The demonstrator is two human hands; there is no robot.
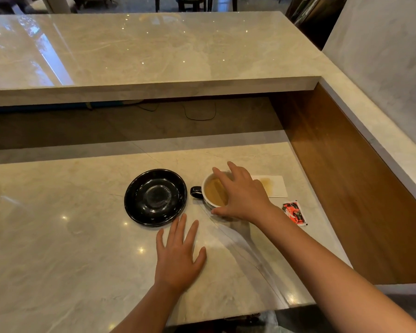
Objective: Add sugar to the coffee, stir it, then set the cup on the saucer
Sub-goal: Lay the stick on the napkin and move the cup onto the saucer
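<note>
A black saucer [155, 197] lies bare on the marble counter. To its right stands the cup [208, 191], dark outside and white inside, filled with light brown coffee, its handle pointing left toward the saucer. My right hand [240, 194] arches over the cup from the right, fingers spread across the far rim and thumb at the near rim, gripping it from above. My left hand [178, 254] rests flat on the counter in front of the saucer, fingers apart, holding nothing. A red sugar packet [294, 212] lies to the right of the cup.
A white napkin [275, 186] with a brown stain lies behind my right hand. A wooden side wall [346, 188] closes the counter on the right. A raised marble shelf [154, 90] overhangs the back. The counter's front edge is near my forearms.
</note>
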